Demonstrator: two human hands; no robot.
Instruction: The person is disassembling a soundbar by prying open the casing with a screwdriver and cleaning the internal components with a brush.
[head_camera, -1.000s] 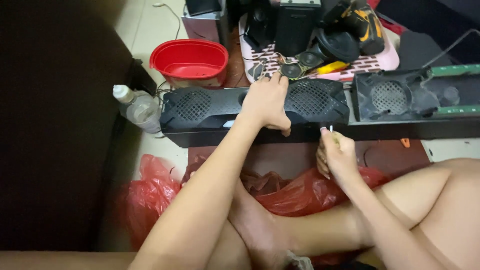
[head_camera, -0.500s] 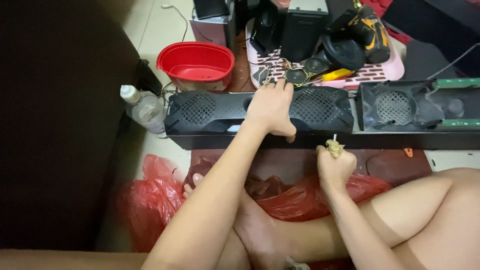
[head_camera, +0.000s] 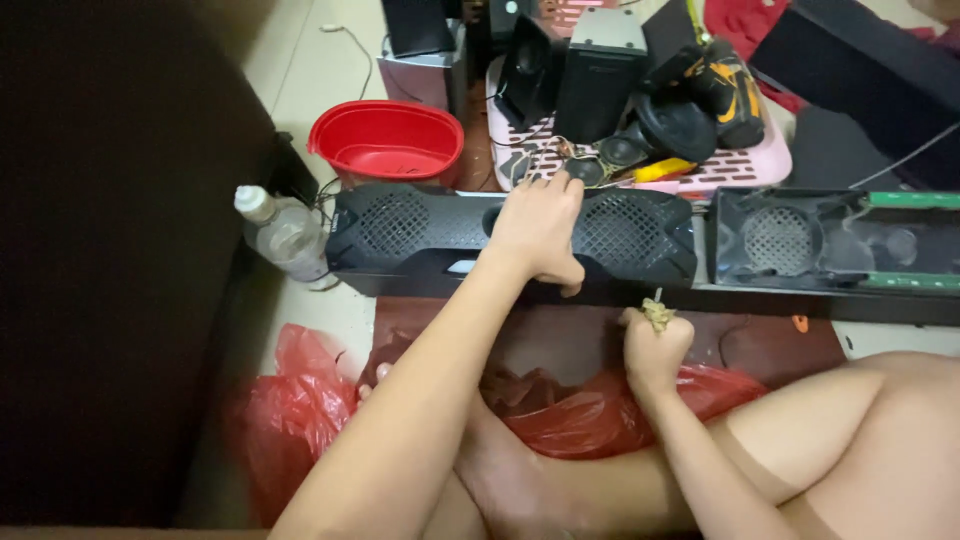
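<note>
Black plastic: the long speaker housing (head_camera: 420, 235) with two mesh grilles is under the left hand (head_camera: 537, 232), palm flat on top, fingers curled over the far edge, thumb on the near face. Reads as a steadying press so the housing stays put on the ledge. At 5 o'clock from that hand, the right hand (head_camera: 652, 350) is a closed fist around a small tan wad (head_camera: 658, 314), thin stem poking up; can't tell what it is. It sits just below the housing's front edge, apart from it.

Further out: second open housing (head_camera: 800, 240) at 3 o'clock, red basin (head_camera: 388, 140) at 10, clear bottle (head_camera: 285, 235) at 9, pink tray (head_camera: 740, 170) of speaker parts at 1, red plastic bag (head_camera: 610, 415) at 6 over the legs.

Versus half a second ago: left hand unchanged on the housing; right fist has the same grip, roughly same spot. Camera tipped slightly.
</note>
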